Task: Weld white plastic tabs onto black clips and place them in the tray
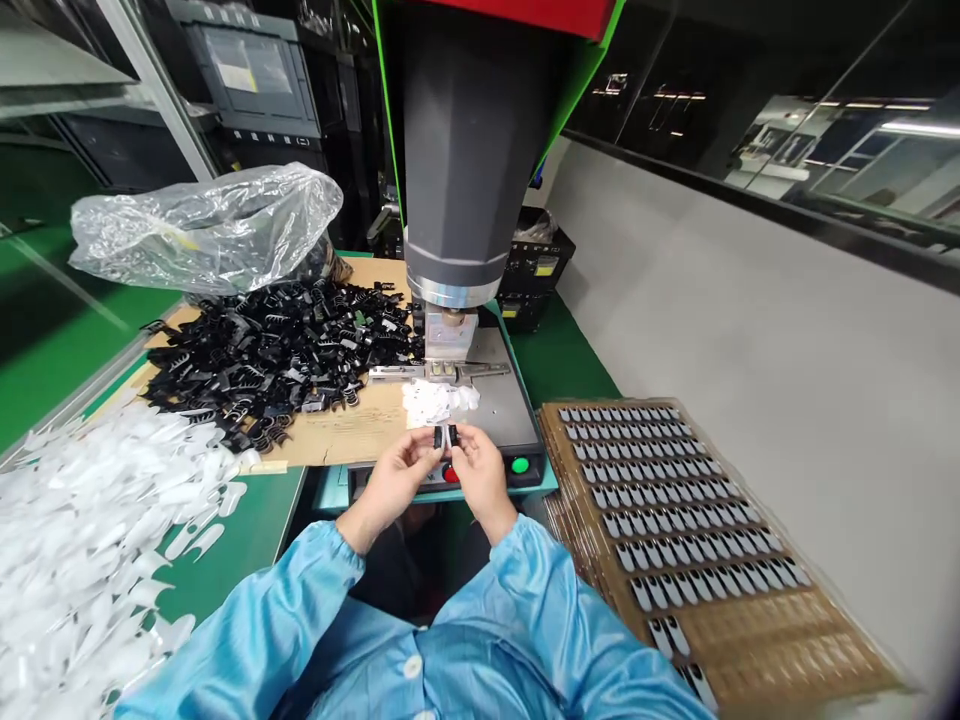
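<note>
My left hand [395, 482] and my right hand [482, 474] are close together at the front edge of the press machine. Each pinches a small black part between thumb and fingers: a left black part [438, 437] and a right black part [453, 435], with a narrow pale strip between them. Just beyond the fingers lie small white pieces [431, 402] on the metal plate [504, 400]. The press head [457, 270] stands above a metal fixture [444, 371]. A red button [450, 473] is partly hidden behind my hands.
Black parts [277, 350] are heaped on cardboard at the left, beside a clear plastic bag [210, 225]. White parts [112, 530] cover the green table at the lower left. A tray [780, 640] with rows of grey parts is at the right. A green button [520, 465] sits on the machine front.
</note>
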Available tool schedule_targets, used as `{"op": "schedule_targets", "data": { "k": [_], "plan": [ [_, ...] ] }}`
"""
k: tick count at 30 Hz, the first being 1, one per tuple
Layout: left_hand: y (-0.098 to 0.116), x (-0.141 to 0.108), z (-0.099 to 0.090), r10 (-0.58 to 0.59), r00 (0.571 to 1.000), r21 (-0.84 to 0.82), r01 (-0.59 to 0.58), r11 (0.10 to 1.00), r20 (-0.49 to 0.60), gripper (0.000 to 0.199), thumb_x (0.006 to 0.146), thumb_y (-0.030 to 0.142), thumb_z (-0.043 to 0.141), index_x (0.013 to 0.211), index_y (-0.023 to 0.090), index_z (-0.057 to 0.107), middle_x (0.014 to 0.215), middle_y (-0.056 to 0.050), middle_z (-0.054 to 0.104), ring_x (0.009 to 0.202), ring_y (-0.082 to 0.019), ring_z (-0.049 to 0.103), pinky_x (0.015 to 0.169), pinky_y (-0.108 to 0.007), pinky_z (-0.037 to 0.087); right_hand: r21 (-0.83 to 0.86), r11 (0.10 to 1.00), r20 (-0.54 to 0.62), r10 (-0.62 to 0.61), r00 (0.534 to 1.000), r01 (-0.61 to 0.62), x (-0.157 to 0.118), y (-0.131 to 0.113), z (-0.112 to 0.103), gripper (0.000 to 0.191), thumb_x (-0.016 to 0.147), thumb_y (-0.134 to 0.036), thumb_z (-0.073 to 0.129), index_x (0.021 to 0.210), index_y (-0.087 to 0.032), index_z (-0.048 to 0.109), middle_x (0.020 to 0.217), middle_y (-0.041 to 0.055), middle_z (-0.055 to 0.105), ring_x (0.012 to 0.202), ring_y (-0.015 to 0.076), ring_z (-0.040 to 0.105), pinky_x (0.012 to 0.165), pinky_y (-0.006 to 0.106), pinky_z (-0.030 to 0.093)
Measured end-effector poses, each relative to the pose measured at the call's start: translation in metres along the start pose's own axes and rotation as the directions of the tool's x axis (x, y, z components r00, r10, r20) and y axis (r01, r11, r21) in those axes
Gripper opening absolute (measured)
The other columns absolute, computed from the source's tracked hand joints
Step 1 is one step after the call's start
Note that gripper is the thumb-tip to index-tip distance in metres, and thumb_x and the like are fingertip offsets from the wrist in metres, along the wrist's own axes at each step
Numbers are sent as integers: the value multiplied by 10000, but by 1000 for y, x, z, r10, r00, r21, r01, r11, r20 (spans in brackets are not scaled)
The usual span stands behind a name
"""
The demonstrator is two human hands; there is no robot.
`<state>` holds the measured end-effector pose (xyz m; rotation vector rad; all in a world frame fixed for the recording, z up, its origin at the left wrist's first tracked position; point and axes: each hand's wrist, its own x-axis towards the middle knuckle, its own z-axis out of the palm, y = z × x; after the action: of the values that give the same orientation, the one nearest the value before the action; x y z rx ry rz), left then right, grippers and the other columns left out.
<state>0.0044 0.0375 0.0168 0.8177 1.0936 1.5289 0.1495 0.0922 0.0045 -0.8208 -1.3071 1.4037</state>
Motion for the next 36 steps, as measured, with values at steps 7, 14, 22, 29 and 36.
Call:
{"op": "schedule_targets", "data": {
  "k": [7,14,22,29,36],
  "plan": [
    [-13,-27,4,-19,1000,-54,18,998,-18,509,779,384,943,1203,184,747,1003,-70,805,899,-174,747,920,-331,597,-47,999,1,-8,1000,8,-31,-5,-2,410,902,-280,730,1304,-231,669,1312,118,753,1240,257,726,1096,448,600],
    [-17,-35,5,-15,1000,-36,16,999,18,489,810,390,923,1220,195,740,966,-58,801,864,-167,741,881,-317,598,-55,998,2,-26,1000,27,-43,-8,-7,411,913,-302,748,1310,-244,663,1328,112,744,1262,258,716,1139,457,576],
    [-16,-37,4,-7,999,-25,8,1000,39,486,789,405,934,1183,189,750,1006,-80,806,919,-197,749,903,-340,593,-54,998,13,-24,1000,24,-46,-12,-7,412,914,-335,767,1301,-241,662,1348,118,733,1236,253,725,1128,448,582],
    [-9,-38,8,-33,999,-86,34,996,11,431,775,395,952,1084,188,735,873,-21,768,787,-144,715,805,-279,585,-31,999,-32,-6,999,5,-49,-15,-2,389,901,-423,821,1213,-246,671,1302,115,740,1249,270,709,1136,490,570],
    [0,-41,8,-163,986,-237,168,957,38,478,793,388,950,1147,184,702,991,-58,794,854,-170,767,775,-276,636,22,997,-56,74,996,-73,-52,-22,-1,460,983,-499,729,1348,-240,624,1285,120,756,1179,262,731,1031,443,606]
  ]
}}
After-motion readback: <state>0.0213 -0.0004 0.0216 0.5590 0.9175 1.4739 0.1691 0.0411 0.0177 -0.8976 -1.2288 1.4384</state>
